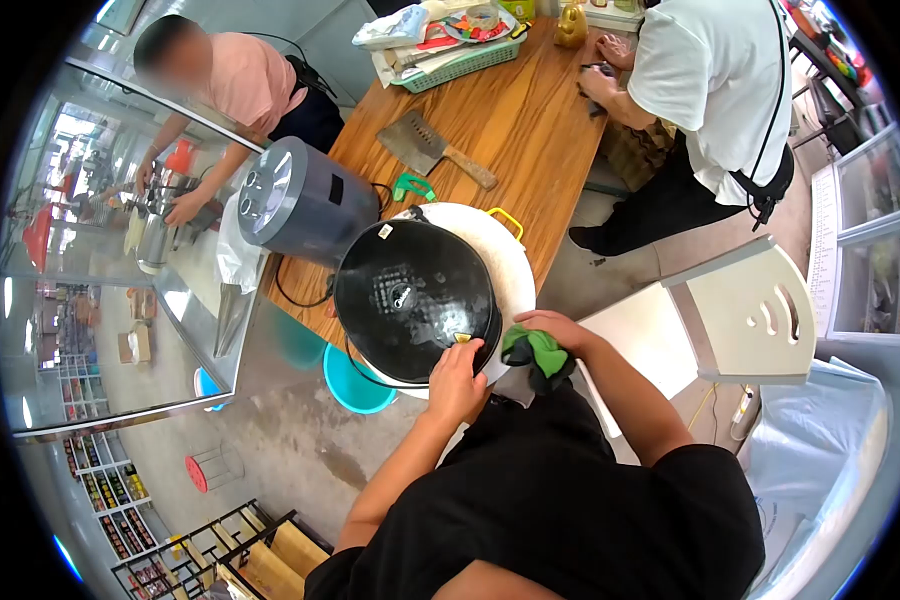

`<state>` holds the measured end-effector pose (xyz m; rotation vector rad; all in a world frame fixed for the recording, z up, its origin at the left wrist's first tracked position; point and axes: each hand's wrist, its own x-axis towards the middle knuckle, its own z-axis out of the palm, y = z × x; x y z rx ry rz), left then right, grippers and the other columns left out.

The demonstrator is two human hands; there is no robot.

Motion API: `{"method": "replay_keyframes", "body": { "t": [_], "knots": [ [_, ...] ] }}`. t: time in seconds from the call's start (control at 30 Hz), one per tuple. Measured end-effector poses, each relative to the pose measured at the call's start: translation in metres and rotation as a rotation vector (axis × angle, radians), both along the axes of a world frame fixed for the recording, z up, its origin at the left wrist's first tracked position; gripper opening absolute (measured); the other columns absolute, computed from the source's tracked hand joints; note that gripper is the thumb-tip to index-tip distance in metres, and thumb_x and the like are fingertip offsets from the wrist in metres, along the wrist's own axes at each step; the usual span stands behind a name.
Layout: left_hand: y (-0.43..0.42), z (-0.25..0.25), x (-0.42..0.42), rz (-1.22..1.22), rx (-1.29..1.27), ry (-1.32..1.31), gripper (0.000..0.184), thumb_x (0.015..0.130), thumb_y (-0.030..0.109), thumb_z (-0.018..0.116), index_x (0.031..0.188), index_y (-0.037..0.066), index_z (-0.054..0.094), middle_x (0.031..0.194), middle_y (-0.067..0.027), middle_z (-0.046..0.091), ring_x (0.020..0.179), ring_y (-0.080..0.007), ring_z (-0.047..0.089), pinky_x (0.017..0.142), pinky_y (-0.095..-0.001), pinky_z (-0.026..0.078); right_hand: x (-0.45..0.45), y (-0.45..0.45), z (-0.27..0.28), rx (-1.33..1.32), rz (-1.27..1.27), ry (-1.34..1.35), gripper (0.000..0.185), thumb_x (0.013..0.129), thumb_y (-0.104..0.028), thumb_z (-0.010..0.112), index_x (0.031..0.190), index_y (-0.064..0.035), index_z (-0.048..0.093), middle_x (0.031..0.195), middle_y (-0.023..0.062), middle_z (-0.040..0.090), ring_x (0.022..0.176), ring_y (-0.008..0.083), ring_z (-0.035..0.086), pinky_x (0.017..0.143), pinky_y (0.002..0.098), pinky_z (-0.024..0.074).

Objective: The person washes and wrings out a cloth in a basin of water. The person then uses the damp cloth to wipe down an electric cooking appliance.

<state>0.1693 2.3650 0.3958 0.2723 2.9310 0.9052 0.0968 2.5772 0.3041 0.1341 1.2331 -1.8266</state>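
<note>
A round black pan-like appliance (410,290) lies in a large white round basin (515,275) at the edge of the wooden table. My left hand (457,380) rests at its near rim, fingertips touching the edge beside a small yellow label (462,338). To the right, my right hand (555,330) grips a green and black cloth (537,352) by the basin's rim. Behind the basin are a green-handled tool (413,187) and a cleaver (417,143) with a wooden handle. A grey lidded bucket-like container (310,200) stands to the left.
A cluttered green basket (460,68) sits on the wooden table (530,120). One person stands at the back right, another behind glass at the left. A white chair (740,315) is at my right, a turquoise tub (358,385) below left.
</note>
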Motion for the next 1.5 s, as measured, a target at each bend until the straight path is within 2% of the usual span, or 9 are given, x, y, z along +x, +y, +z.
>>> {"method": "replay_keyframes", "body": {
  "t": [0.13, 0.33, 0.57, 0.67, 0.93, 1.03, 1.17, 1.33, 1.5],
  "knots": [
    [0.007, -0.005, -0.002, -0.004, -0.099, 0.129, 0.046, 0.063, 0.001, 0.059, 0.108, 0.006, 0.057, 0.089, -0.0094, 0.054, 0.084, -0.0284, 0.052, 0.079, -0.0388, 0.041, 0.003, -0.048, -0.050, -0.240, -0.150, -0.213, 0.052, 0.082, -0.021, 0.052, 0.128, 0.0003, 0.042, 0.110, 0.0094, 0.058, 0.096, 0.0145, 0.057, 0.083, 0.0266, 0.0453],
    [-0.018, 0.005, -0.003, 0.042, 0.135, 0.138, 0.046, 0.061, -0.003, 0.059, 0.106, 0.005, 0.062, 0.087, -0.0088, 0.056, 0.081, -0.0259, 0.054, 0.074, -0.0330, 0.044, 0.021, -0.080, -0.020, -0.556, -0.342, -0.316, 0.067, 0.081, -0.017, 0.049, 0.140, -0.0057, 0.021, 0.110, 0.0075, 0.056, 0.091, 0.0154, 0.059, 0.079, 0.0267, 0.0480],
    [-0.078, 0.067, 0.001, 0.369, 0.561, 0.060, 0.033, 0.066, -0.009, 0.062, 0.099, -0.003, 0.060, 0.088, -0.0026, 0.052, 0.081, -0.0118, 0.049, 0.074, -0.0222, 0.039, -0.006, -0.103, 0.097, -0.722, -0.096, 0.177, 0.072, 0.082, -0.010, 0.047, 0.143, -0.0029, 0.008, 0.138, 0.0141, 0.031, 0.123, 0.0183, 0.035, 0.101, 0.0275, 0.0278],
    [-0.097, 0.074, 0.008, 0.399, 0.626, 0.074, 0.031, 0.063, -0.009, 0.061, 0.093, -0.002, 0.061, 0.086, -0.0019, 0.051, 0.080, -0.0116, 0.048, 0.073, -0.0220, 0.038, 0.009, -0.122, 0.107, -0.461, -0.087, 0.331, 0.077, 0.082, -0.015, 0.052, 0.140, 0.0058, 0.006, 0.143, 0.0201, 0.020, 0.136, 0.0241, 0.014, 0.108, 0.0316, 0.0143],
    [-0.143, 0.085, 0.016, 0.458, 0.925, 0.115, 0.044, 0.058, -0.010, 0.057, 0.101, -0.004, 0.059, 0.104, -0.0096, 0.061, 0.096, -0.0190, 0.058, 0.089, -0.0315, 0.044, 0.021, -0.135, 0.157, -0.250, 0.026, 0.599, 0.081, 0.080, -0.024, 0.058, 0.136, 0.0097, 0.009, 0.141, 0.0281, 0.014, 0.133, 0.0366, 0.017, 0.106, 0.0357, 0.0198],
    [-0.157, 0.091, 0.020, 0.526, 1.007, 0.117, 0.046, 0.057, -0.010, 0.056, 0.103, -0.003, 0.058, 0.100, -0.0120, 0.063, 0.091, -0.0217, 0.062, 0.088, -0.0336, 0.047, 0.034, -0.155, 0.151, -0.115, -0.035, 0.822, 0.081, 0.081, -0.019, 0.058, 0.139, 0.0034, 0.006, 0.139, 0.0211, 0.018, 0.113, 0.0262, 0.038, 0.091, 0.0318, 0.0369],
    [-0.180, 0.100, 0.021, 0.508, 1.087, 0.077, 0.045, 0.057, -0.005, 0.056, 0.102, -0.005, 0.057, 0.102, -0.0139, 0.063, 0.092, -0.0242, 0.062, 0.089, -0.0350, 0.047, 0.044, -0.168, 0.160, -0.160, 0.029, 0.866, 0.083, 0.080, -0.022, 0.058, 0.140, 0.0030, 0.005, 0.144, 0.0242, 0.011, 0.118, 0.0292, 0.035, 0.092, 0.0327, 0.0366],
    [-0.196, 0.105, 0.020, 0.481, 1.164, 0.057, 0.043, 0.058, -0.004, 0.056, 0.101, -0.006, 0.057, 0.101, -0.0146, 0.063, 0.093, -0.0247, 0.061, 0.088, -0.0354, 0.046, 0.052, -0.179, 0.163, -0.213, 0.039, 0.853, 0.084, 0.079, -0.021, 0.058, 0.142, -0.0025, 0.005, 0.146, 0.0240, 0.007, 0.090, 0.0251, 0.048, 0.087, 0.0334, 0.0387],
    [-0.195, 0.109, 0.017, 0.476, 1.199, 0.037, 0.041, 0.059, -0.005, 0.056, 0.099, -0.006, 0.058, 0.101, -0.0145, 0.063, 0.092, -0.0246, 0.062, 0.088, -0.0349, 0.046, 0.054, -0.181, 0.159, -0.238, 0.032, 0.874, 0.084, 0.078, -0.020, 0.059, 0.142, -0.0036, 0.007, 0.146, 0.0224, 0.007, 0.093, 0.0268, 0.048, 0.087, 0.0336, 0.0391]
  ]
}}
